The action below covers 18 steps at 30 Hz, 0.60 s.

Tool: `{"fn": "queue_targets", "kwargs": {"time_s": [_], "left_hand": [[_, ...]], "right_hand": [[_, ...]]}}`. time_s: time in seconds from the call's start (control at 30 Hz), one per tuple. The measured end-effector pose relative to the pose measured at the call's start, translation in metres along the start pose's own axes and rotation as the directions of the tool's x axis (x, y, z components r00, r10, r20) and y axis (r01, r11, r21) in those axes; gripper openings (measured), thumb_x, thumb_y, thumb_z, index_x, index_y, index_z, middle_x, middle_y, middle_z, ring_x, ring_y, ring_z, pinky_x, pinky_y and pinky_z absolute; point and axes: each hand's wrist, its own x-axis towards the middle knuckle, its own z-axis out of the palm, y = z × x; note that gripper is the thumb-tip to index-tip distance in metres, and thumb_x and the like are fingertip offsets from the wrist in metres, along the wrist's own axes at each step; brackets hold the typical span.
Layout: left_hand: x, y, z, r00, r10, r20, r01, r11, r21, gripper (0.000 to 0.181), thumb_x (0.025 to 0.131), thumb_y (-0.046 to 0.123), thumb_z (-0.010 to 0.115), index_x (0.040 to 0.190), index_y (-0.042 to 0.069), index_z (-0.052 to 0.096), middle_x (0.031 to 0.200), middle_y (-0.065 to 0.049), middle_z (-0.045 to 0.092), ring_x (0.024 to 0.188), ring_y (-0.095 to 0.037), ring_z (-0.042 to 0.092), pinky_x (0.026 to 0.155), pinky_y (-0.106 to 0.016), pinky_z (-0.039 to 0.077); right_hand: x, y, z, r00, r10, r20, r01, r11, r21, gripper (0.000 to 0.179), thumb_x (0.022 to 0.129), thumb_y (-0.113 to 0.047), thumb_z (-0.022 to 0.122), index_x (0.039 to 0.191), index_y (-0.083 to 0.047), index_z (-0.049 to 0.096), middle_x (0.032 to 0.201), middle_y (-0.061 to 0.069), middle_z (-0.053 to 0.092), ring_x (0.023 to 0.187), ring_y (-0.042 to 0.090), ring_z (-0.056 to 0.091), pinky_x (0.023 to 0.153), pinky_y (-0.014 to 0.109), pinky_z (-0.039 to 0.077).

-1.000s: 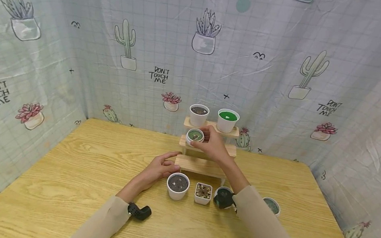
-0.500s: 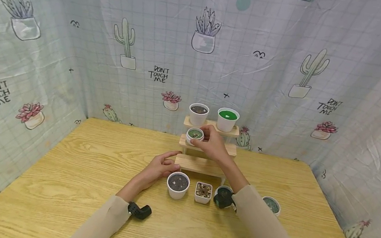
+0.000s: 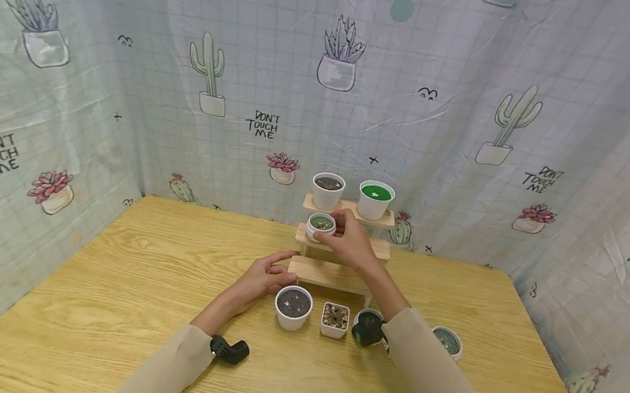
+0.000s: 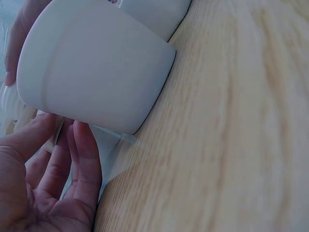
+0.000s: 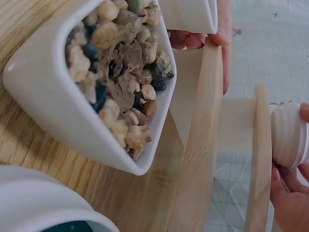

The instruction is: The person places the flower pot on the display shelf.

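On the left end of the middle step of a three-step wooden plant stand [image 3: 333, 274] sits a small round white pot [image 3: 319, 232] with green filling and pebbles. My right hand [image 3: 351, 238] grips this pot, thumb in front and fingers around its right side; the right wrist view also shows the ribbed white pot [image 5: 288, 135] against the step. My left hand [image 3: 262, 281] pinches the left end of the lowest step, thumb on its front. In the left wrist view a large white pot [image 4: 104, 65] partly hides those fingertips.
A dark-filled white pot [image 3: 327, 193] and a green-filled one [image 3: 374, 203] stand on the top step. Before the stand are a soil-filled pot [image 3: 292, 314], a square pebble pot [image 3: 334, 328] and a round pot [image 3: 363, 314] behind the right wrist camera. Another pot [image 3: 448, 341] stands beyond the right sleeve.
The right fingers shift slightly around the small pot, which stays at the left end of the middle step. The left hand keeps its place at the stand.
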Motion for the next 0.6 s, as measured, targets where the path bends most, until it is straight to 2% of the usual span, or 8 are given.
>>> {"fn": "queue_targets", "kwargs": {"time_s": [0.6], "left_hand": [[0.0023,-0.0027,-0.0020,1.000,0.001,-0.001,-0.001,1.000,0.012,0.066,0.101,0.016,0.068,0.159,0.014,0.038,0.096,0.001,0.075,0.100,-0.011,0.071,0.090,-0.028,0.059]], "right_hand": [[-0.0011,-0.0019,-0.0046,0.999,-0.020,0.037,0.021,1.000,-0.013,0.063,0.090,-0.017,0.081,0.139,-0.001,0.046,0.137,0.024,0.060,0.124,0.036,0.063,0.110,0.047,0.051]]}}
